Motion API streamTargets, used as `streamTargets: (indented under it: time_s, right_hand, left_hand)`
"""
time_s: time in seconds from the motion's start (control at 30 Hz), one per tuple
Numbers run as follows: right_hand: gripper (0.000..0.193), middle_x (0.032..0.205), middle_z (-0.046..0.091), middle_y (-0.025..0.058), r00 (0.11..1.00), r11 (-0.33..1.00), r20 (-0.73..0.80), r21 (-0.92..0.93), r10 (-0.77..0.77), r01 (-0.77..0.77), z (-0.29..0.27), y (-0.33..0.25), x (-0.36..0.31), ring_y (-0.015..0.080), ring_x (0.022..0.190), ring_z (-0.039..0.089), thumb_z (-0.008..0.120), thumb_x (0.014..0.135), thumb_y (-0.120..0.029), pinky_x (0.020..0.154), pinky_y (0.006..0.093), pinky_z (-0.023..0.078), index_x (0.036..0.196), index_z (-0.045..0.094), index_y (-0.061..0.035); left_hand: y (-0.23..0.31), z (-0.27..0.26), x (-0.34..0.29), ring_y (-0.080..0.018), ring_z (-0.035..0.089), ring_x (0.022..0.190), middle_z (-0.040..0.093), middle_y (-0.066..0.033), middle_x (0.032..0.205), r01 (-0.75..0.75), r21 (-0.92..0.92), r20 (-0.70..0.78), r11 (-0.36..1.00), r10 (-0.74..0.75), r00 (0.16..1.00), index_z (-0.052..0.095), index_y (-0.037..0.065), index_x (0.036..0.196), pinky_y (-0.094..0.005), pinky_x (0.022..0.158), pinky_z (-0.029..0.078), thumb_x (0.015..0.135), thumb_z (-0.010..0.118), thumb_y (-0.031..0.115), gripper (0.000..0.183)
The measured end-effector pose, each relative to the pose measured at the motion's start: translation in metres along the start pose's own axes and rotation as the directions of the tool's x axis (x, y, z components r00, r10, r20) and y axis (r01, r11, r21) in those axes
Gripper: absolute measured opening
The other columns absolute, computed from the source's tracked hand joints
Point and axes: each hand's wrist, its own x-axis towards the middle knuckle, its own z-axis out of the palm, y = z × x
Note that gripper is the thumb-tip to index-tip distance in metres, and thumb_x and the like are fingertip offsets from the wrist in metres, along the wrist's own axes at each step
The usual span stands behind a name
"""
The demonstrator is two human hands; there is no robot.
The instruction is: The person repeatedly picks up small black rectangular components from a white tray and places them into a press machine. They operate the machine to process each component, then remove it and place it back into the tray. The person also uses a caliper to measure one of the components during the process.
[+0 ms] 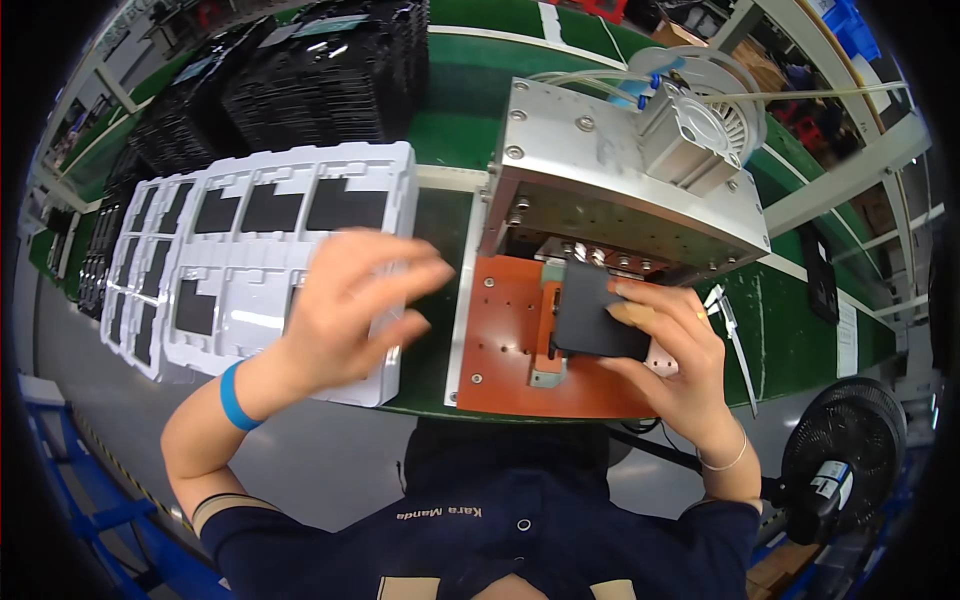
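My right hand [672, 340] has its fingers and thumb on a flat black rectangular part [598, 312], which lies over a small metal and orange holder [546, 375] on the orange base plate [497, 385]. A yellowish cover sits on one of its fingertips. Above the far end of the part stands the silver metal press [600, 150], with an air cylinder [690, 138] on top. My left hand [360, 305], wearing a blue wristband, hovers between the plate and the white tray [408, 190]. Its fingers are spread with nothing in them.
Black flat pieces [272, 207] sit in the white tray's pockets. Tall stacks of black trays [310, 85] stand behind. A caliper [735, 335] lies right of my right hand on the green bench [430, 370]. A black fan [845, 460] stands at the lower right.
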Motion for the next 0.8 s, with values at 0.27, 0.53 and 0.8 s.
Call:
streamTargets:
  time_s: [0.27,0.53,0.8]
  right_hand:
    - [0.039,0.106,0.063,0.0089,0.979,0.977,0.165,0.152,0.123,-0.148,0.009,0.022,-0.018,0.0285,0.094,0.056,0.079,0.071,-0.013,0.084,0.0362,0.047,0.107,0.066,-0.0042]
    - [0.031,0.099,0.062,0.0065,0.999,0.998,-0.013,0.044,0.046,-0.045,0.032,0.032,-0.012,0.0261,0.087,0.055,0.076,0.074,-0.012,0.077,0.0363,0.045,0.103,0.066,-0.0054]
    - [0.045,0.114,0.062,0.0082,0.981,0.983,0.108,0.068,0.163,-0.171,0.02,0.027,-0.04,0.0273,0.103,0.055,0.082,0.066,-0.024,0.087,0.0369,0.046,0.104,0.066,-0.0062]
  left_hand:
    - [0.024,0.082,0.024,-0.0257,0.055,0.108,0.059,-0.0095,0.121,-0.147,-0.341,0.285,0.928,0.251,0.925,0.065,0.011,0.116,-0.0431,0.095,0.038,0.091,0.058,0.034,0.035]
    - [0.024,0.081,0.028,-0.0307,0.039,0.13,0.047,-0.0032,0.145,-0.13,-0.229,0.503,0.965,0.231,0.833,0.06,0.022,0.13,-0.0542,0.112,0.016,0.089,0.053,0.041,0.045]
    - [0.027,0.082,0.023,-0.0314,0.038,0.131,0.045,-0.0039,0.146,-0.054,-0.273,0.488,0.96,0.186,0.853,0.062,0.026,0.128,-0.0552,0.112,0.017,0.089,0.048,0.042,0.044]
